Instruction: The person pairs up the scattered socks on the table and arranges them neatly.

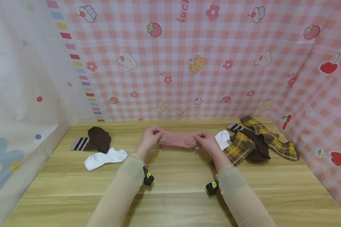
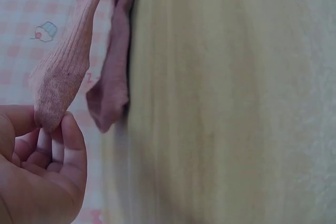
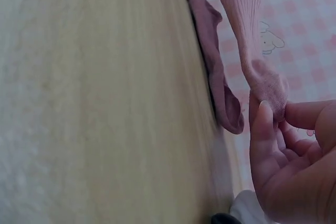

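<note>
A pink ribbed sock [image 1: 174, 138] is stretched sideways between both hands, over the far middle of the table. My left hand [image 1: 151, 138] pinches one end between thumb and fingers. The other end is pinched by my right hand [image 1: 209, 142]. In the left wrist view the held sock [image 2: 65, 72] hangs from the fingertips, apart from a second pink sock [image 2: 111, 72] that lies on the table. The right wrist view shows this second sock [image 3: 212, 51] too, lying flat below the held one.
At the left lie a brown sock [image 1: 100, 140] with a striped cuff and a white sock [image 1: 105, 159]. To the right, another white sock [image 1: 222, 139], yellow-brown plaid socks [image 1: 240, 146] and a second brown sock [image 1: 261, 151] overlap. A pink checked cloth [image 1: 170, 63] hangs behind the table.
</note>
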### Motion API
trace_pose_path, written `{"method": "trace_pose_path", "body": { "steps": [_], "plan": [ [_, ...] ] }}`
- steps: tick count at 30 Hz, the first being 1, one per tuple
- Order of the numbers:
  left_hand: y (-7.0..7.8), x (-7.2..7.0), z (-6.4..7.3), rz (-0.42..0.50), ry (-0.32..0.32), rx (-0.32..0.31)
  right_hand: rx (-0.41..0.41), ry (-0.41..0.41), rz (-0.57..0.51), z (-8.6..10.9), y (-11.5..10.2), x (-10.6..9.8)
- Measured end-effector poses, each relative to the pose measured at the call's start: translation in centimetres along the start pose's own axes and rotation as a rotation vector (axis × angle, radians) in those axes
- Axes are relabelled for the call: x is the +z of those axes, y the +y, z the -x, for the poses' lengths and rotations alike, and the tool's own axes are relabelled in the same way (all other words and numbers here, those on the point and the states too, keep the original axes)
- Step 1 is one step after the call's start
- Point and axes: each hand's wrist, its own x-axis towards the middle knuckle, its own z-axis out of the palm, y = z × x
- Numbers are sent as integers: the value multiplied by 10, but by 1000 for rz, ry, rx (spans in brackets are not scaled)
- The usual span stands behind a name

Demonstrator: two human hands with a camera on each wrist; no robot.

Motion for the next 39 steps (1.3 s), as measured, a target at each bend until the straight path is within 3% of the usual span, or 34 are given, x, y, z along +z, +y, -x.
{"method": "trace_pose_path", "body": {
  "steps": [10,16,22,31,35,39],
  "plan": [
    [-4,5,0,-121,48,-36,-45,94,250,-1,4,4],
    [-3,6,1,-146,44,-39,-55,102,321,-3,5,4],
    [-6,7,1,-234,46,-17,-35,111,383,-6,7,5],
    [-1,5,5,-320,4,-29,-32,125,455,-7,8,6],
    [4,-1,7,-386,-23,16,-65,159,542,-1,3,3],
    [10,-10,12,-480,-43,128,-170,176,623,7,-3,-1]
  ]
}}
